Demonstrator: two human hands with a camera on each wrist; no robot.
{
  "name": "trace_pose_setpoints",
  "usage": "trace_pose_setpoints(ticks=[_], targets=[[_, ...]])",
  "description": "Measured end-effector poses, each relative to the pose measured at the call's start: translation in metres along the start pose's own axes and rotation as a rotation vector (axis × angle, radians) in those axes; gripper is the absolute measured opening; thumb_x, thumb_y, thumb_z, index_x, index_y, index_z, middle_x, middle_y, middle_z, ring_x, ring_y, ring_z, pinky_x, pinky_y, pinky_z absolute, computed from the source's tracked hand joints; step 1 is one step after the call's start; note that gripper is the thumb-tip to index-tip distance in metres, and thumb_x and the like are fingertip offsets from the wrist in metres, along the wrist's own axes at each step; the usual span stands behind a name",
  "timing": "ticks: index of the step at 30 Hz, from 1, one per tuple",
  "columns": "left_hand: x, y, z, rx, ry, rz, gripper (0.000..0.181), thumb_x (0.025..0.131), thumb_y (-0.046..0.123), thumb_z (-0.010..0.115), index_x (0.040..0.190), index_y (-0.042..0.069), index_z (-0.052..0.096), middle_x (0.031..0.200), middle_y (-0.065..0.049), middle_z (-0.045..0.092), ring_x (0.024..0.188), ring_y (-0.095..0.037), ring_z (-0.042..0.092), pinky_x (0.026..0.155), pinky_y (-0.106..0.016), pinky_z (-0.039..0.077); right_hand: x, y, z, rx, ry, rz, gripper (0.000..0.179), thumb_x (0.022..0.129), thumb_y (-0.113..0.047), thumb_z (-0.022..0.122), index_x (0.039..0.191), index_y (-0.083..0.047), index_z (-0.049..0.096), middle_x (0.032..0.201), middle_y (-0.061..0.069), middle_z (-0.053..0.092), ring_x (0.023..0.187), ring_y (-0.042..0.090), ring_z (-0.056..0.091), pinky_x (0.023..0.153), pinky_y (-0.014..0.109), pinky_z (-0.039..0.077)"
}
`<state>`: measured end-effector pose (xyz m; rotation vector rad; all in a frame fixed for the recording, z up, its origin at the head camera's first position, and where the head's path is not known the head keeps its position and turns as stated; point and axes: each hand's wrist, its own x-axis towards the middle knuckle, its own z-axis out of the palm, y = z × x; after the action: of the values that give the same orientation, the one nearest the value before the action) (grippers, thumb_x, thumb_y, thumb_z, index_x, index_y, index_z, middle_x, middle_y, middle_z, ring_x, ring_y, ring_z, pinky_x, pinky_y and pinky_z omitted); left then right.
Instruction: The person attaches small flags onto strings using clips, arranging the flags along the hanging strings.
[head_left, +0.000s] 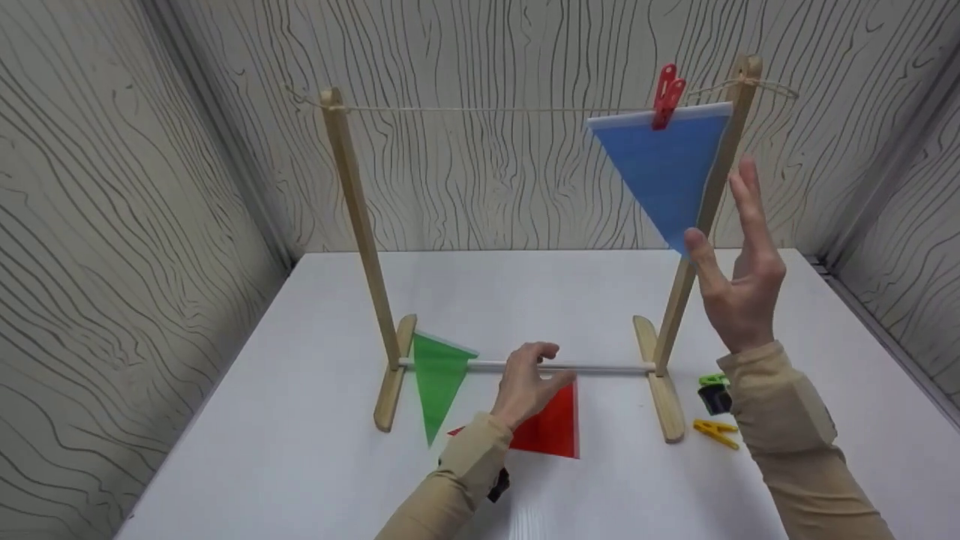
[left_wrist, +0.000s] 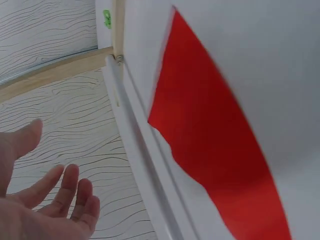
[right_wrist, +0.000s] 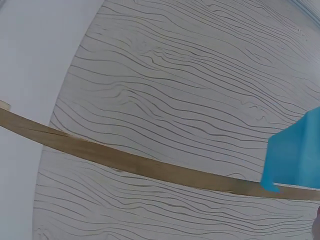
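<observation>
A blue triangular pennant (head_left: 664, 165) with a white top edge hangs at the right end of a string (head_left: 465, 109), pinned by a red clothespin (head_left: 666, 97). Beside its lower tip is my right hand (head_left: 742, 289), raised with fingers extended and holding nothing; whether the thumb touches the pennant, I cannot tell. The right wrist view catches just a sliver of that hand at its edge. My left hand (head_left: 529, 382) hovers above a red pennant (head_left: 559, 424) on the table, partly covering it. In the left wrist view its fingers (left_wrist: 65, 192) are loosely bent around nothing.
Two wooden posts (head_left: 360, 217) on feet carry the string, joined low down by a white rod (head_left: 600, 367). A green pennant (head_left: 439, 382) lies at the left post. A yellow clothespin (head_left: 716, 433), a green clip (head_left: 712, 379) and a black object (head_left: 716, 400) lie right.
</observation>
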<state>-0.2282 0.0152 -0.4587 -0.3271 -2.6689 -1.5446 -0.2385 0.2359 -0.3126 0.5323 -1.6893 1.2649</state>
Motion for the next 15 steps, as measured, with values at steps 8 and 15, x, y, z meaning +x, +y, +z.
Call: trace_pose_setpoints(ticks=[8,15], targets=[[-0.009,-0.017,0.008,0.123,-0.045,-0.142,0.046,0.084,0.023,0.081,0.123,0.01,0.062,0.12,-0.008,0.063,0.104,-0.016,0.055,0.09,-0.038,0.058,-0.056,0.031,-0.02,0.031,0.081,0.047,0.057,0.087,0.018,0.06,0.141,0.011,0.048,0.157,0.019,0.043,0.151,0.018,0.037,0.123,0.03,0.032],[-0.011,-0.023,0.012,0.211,-0.057,-0.116,0.038,0.082,0.02,0.083,0.113,0.012,0.061,0.116,-0.006,0.062,0.106,-0.017,0.055,0.09,-0.038,0.055,-0.104,0.067,-0.042,0.0,0.152,0.165,0.042,0.091,0.017,0.057,0.134,0.012,0.055,0.145,0.006,0.06,0.136,0.009,0.053,0.109,0.019,0.043]])
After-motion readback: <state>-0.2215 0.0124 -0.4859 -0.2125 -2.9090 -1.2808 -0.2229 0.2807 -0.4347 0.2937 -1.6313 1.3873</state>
